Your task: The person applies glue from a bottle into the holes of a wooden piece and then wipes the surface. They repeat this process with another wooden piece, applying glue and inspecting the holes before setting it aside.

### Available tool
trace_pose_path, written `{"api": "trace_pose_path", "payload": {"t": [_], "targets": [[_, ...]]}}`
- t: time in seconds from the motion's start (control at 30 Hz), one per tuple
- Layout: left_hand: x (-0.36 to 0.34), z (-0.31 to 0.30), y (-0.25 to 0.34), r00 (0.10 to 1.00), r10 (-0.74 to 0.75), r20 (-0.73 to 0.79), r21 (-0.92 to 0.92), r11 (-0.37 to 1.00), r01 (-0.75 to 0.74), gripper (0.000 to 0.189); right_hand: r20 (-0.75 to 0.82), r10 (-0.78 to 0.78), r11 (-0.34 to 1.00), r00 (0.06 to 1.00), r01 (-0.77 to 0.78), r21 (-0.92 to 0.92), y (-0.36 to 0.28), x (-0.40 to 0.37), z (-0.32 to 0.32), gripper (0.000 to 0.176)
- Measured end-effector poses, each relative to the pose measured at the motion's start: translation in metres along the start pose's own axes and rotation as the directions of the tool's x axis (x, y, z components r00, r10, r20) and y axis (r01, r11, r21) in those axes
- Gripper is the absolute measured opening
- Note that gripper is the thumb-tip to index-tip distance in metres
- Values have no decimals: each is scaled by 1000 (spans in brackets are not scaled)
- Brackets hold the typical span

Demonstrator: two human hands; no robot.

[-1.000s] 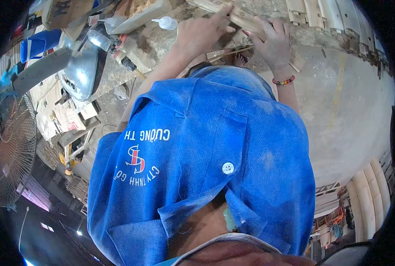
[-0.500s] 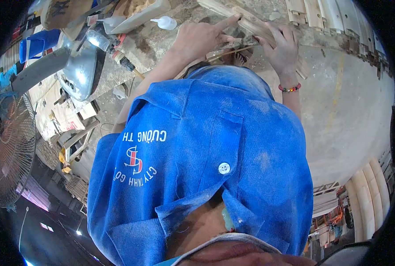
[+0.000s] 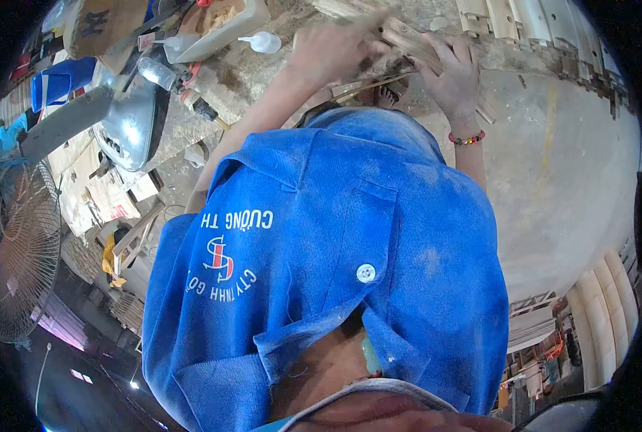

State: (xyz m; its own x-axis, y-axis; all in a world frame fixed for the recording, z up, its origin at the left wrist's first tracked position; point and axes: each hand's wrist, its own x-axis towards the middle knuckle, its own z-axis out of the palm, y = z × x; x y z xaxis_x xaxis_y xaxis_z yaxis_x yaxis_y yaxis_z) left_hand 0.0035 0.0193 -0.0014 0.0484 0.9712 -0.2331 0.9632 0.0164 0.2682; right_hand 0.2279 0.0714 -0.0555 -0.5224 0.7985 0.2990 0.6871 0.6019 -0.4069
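Note:
My left hand is at the top centre, its fingers smeared by motion close to the left end of a wooden piece. Whether those fingers hold anything cannot be made out. My right hand, with a beaded bracelet at the wrist, grips the right part of this piece between thumb and fingers. Under and behind the hands lies a worn, dusty work surface. Another pale wooden strip shows at the top edge.
On the left are a white squeeze bottle, a tray, a clear bottle, a power tool, a metal lamp-like housing and a fan. Wooden pieces line the upper right.
My left hand has shifted slightly up and left, and its extended index finger is now blurred. My right hand still grips the wooden piece, which has moved slightly.

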Motion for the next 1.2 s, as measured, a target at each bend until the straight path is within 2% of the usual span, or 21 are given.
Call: {"api": "trace_pose_path", "payload": {"t": [0.03, 0.1, 0.13, 0.2, 0.23, 0.3, 0.33, 0.4, 0.5, 0.63, 0.67, 0.7, 0.73, 0.77, 0.8, 0.83, 0.87, 0.97, 1.0, 1.07, 1.2], "targets": [[3, -2, -2, 1000, 0, 1, -2, 1000, 0, 71, -4, 8, 1000, 1000, -8, -1, 0, 0, 0, 44], [10, -24, -5, 985, -173, -14, -46, 984, 172, 66, -11, 10, 1000, 1000, -10, -1, 1, 0, 1, 44], [6, -21, -9, 985, -174, -17, -44, 984, 173, 66, -3, 10, 1000, 1000, -11, -12, 1, 0, 2, 44], [-5, -15, -13, 979, -113, -171, -268, 961, 64, 67, 3, 15, 1000, 1000, -15, -23, 2, -1, 2, 45], [-9, -12, -11, 979, -113, -170, -267, 961, 64, 67, -13, -3, 1000, 1000, 3, -26, 2, 0, 2, 45], [-23, -26, 9, 989, -134, 65, -129, 982, 141, 69, -28, -27, 999, 999, 26, -26, 1, 0, 2, 45], [-20, -17, 6, 988, -137, 65, -130, 981, 144, 69, -28, -20, 999, 999, 19, -28, 0, 0, 1, 45], [-8, 1, -4, 989, -66, -128, -65, 996, 59, 70, -24, -17, 999, 1000, 16, -31, 0, 0, 1, 44], [10, -21, -13, 981, -193, -24, -59, 980, 191, 69, -52, -47, 999, 998, 47, 9, 2, 1, 1, 44], [-2, -15, -21, 969, -232, -81, -83, 971, 226, 70, -70, -52, 998, 996, 50, -32, 2, 0, 3, 45], [-6, 10, -31, 953, -67, -296, 22, 997, 77, 73, -71, -42, 998, 997, 39, -43, 2, -1, 3, 46], [-10, 16, -30, 871, 116, -478, 153, 987, -47, 75, -71, -37, 998, 997, 34, -45, 1, 0, 2, 46], [-7, 21, -29, 872, 116, -475, 150, 987, -50, 75, -69, -33, 999, 997, 31, -32, 0, 0, 1, 46], [-4, 10, -15, 957, -86, -276, -40, 996, 78, 77, -64, -31, 999, 997, 30, -20, 0, 0, 1, 46], [1, -5, 0, 968, -251, -31, -197, 951, 240, 79, -58, -31, 999, 998, 29, -25, 0, 0, 1, 46], [8, -26, 14, 947, -310, 89, -176, 930, 321, 79, -47, -18, 1000, 999, 17, -13, 1, 0, 2, 45], [11, -23, 14, 946, -311, 88, -184, 929, 322, 79, -39, -8, 1000, 999, 8, 0, 2, 1, 1, 43], [24, -21, 8, 998, -68, 3, -171, 983, 67, 73, -64, -74, 997, 995, 73, -20, 7, 2, 1, 45], [20, -27, 10, 998, -67, 3, -167, 984, 66, 73, -67, -72, 997, 995, 71, -19, 7, 2, 1, 45], [9, -41, 15, 949, -250, 191, -205, 936, 287, 71, -61, -64, 997, 996, 62, -36, 4, 1, 1, 46], [3, -16, 10, 962, -271, 32, -227, 935, 271, 69, -49, -37, 999, 998, 36, -25, 3, 0, 2, 46]]}}
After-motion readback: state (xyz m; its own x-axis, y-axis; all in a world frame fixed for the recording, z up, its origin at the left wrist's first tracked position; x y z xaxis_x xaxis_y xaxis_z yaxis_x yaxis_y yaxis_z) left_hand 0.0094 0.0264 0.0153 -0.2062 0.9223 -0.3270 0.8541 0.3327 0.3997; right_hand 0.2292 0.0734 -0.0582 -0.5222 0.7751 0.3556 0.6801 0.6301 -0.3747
